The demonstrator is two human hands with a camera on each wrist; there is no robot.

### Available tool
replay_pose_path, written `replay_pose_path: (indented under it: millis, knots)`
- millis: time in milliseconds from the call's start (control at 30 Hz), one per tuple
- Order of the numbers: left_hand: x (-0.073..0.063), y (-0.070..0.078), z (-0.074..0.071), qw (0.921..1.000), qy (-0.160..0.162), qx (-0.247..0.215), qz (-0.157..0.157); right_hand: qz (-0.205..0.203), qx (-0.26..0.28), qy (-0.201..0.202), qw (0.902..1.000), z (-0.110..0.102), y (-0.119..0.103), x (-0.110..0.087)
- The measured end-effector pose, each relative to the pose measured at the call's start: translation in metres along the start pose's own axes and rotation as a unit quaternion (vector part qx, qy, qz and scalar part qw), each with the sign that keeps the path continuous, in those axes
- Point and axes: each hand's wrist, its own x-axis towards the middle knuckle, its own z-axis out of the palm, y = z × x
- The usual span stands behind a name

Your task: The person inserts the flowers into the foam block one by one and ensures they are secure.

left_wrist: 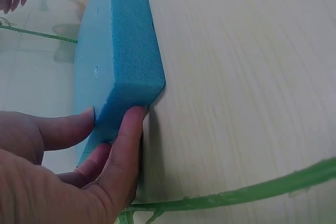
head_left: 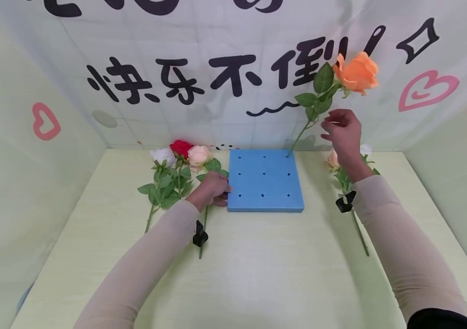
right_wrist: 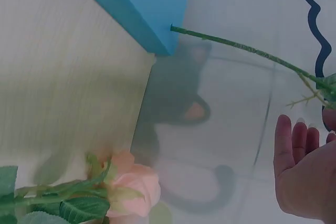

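Observation:
A blue foam block (head_left: 251,184) with rows of small holes lies flat near the back wall. My left hand (head_left: 214,186) holds its left edge; in the left wrist view the thumb rests at the upper face's edge, with fingers (left_wrist: 125,145) against the side. An artificial orange rose (head_left: 357,74) stands in the back right hole, its green stem (right_wrist: 244,48) leaning right. My right hand (head_left: 345,137) is beside that stem, fingers loosely bent. In the right wrist view a gap shows between fingers and lower stem; part of the hand is cut off.
Left of the block lie a white rose (head_left: 162,156), a red rose (head_left: 181,148) and a pink rose (head_left: 199,156). On the right, a peach rose (head_left: 333,160) and a white flower (head_left: 365,149) lie partly behind my right arm. A printed cloth (head_left: 167,123) hangs behind the table (head_left: 254,256).

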Motion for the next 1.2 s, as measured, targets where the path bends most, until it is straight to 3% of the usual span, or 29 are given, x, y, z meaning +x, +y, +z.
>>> replay_pose_path:
  millis: [400,600,900,1200]
  knots:
    - [0.001,-0.001,0.000,0.9999,-0.007,-0.006,0.009,0.101,-0.032,0.002,0.9944,-0.042,0.005,-0.002]
    - [0.001,-0.002,-0.001,0.9999,-0.009,-0.005,0.010,0.138,-0.093,-0.022,0.9858,-0.058,0.012,-0.005]
    - [-0.003,-0.001,-0.002,0.9999,-0.013,-0.005,0.008,0.196,-0.126,-0.065,0.9704,-0.072,0.018,-0.007]
    - [-0.002,0.000,-0.001,0.9999,-0.010,-0.003,0.005,0.223,-0.160,-0.104,0.9559,-0.083,0.027,-0.010]
